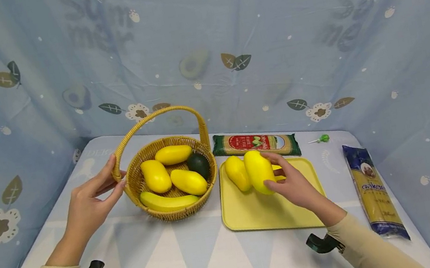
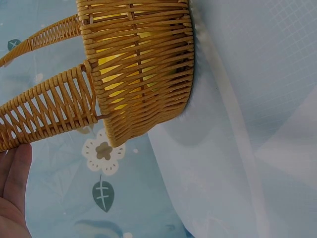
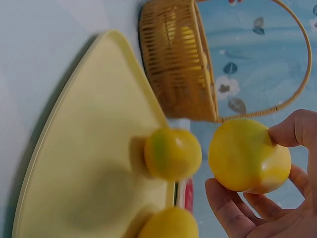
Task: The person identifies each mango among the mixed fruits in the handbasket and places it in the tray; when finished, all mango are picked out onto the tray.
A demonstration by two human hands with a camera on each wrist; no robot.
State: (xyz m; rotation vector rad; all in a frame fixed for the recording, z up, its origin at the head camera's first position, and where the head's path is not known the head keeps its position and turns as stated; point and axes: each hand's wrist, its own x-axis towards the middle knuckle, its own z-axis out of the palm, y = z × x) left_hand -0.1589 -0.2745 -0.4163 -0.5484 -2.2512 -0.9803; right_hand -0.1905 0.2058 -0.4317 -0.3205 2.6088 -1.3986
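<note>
My left hand (image 1: 89, 203) pinches the lower left end of the handle on a wicker basket (image 1: 132, 196). Inside the basket lie three yellow mangoes (image 1: 156, 176), a dark green avocado (image 1: 198, 165) and a banana (image 1: 170, 201). Over the yellow tray (image 1: 254, 215), my right hand (image 1: 293, 181) grips another mango (image 1: 259, 171) between thumb and fingers. The right wrist view shows that mango (image 3: 247, 156) raised above the tray. A second mango (image 1: 237, 174) rests on the tray to its left, and one more yellow fruit (image 3: 171, 224) is mostly hidden behind the hand in the head view.
Behind the tray lies a green and red pasta packet (image 1: 257, 142). A green lollipop (image 1: 323, 138) is at the back right. Along the right table edge sits a blue and yellow spaghetti packet (image 1: 375, 192). Patterned blue curtain (image 1: 199, 37) surrounds the table's back and sides.
</note>
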